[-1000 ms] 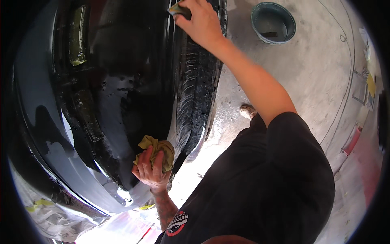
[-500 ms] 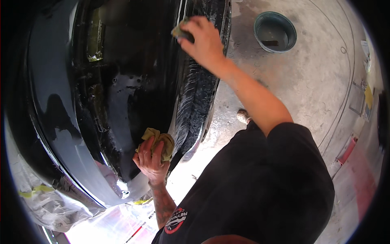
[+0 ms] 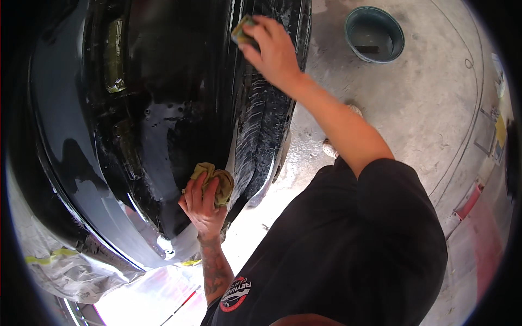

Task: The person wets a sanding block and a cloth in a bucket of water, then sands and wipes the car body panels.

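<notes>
My right hand [image 3: 277, 57] pinches a small yellow-green and grey sanding pad [image 3: 242, 30] between thumb and fingers. It is at the far right edge of a glossy black car body panel [image 3: 179, 60], near the grooved, wet-looking black channel [image 3: 260, 108] along its side. Nearer to me, my left hand [image 3: 205, 212] grips a crumpled olive cloth [image 3: 223, 187] against the panel's near right part. Dull grey patches [image 3: 76, 108] show on the left of the panel. What lies under the cloth is hidden.
A dark green bucket [image 3: 375, 24] stands on the concrete floor [image 3: 429, 92] at the far right, with murky water and a dark block inside. Plastic sheeting [image 3: 60, 277] covers things at the lower left. A thin cable [image 3: 468, 122] runs along the floor.
My view has shifted a little, so the car slides left and the bucket toward the upper right. The right hand stays by the channel with the pad; the left keeps hold of the cloth.
</notes>
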### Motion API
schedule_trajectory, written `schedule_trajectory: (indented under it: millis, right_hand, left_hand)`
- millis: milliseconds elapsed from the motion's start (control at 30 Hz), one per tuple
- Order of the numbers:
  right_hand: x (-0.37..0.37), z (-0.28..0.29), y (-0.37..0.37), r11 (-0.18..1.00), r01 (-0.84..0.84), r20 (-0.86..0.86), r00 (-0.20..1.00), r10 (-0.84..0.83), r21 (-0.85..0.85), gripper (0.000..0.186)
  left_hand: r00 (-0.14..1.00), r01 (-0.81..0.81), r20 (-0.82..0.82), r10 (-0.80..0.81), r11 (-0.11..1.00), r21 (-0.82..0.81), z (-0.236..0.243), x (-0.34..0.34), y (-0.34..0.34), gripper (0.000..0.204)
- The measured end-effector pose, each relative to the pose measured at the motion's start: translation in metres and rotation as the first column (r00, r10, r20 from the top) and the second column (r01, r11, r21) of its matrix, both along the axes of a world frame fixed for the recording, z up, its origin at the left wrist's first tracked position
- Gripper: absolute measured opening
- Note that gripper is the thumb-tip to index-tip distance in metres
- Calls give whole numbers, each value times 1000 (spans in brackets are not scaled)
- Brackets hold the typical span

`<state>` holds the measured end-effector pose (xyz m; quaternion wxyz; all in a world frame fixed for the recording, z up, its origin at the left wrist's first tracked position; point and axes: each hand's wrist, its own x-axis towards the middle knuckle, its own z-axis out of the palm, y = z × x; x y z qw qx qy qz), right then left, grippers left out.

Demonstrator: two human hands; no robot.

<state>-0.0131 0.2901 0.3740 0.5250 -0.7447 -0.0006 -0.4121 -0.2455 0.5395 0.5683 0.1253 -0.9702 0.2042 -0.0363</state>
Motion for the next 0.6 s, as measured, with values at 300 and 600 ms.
schedule_trajectory:
  millis: [300,600]
  right_hand:
    - [-28,3,36,907,-175,-37,978,204,384,42]
    - [-171,-43,33,728,-651,-213,697,685,214,43]
  left_hand:
    - [993,36,-111,-47,995,-92,5,23,-16,52]
    - [916,402,57,-398,911,-93,31,227,-174,61]
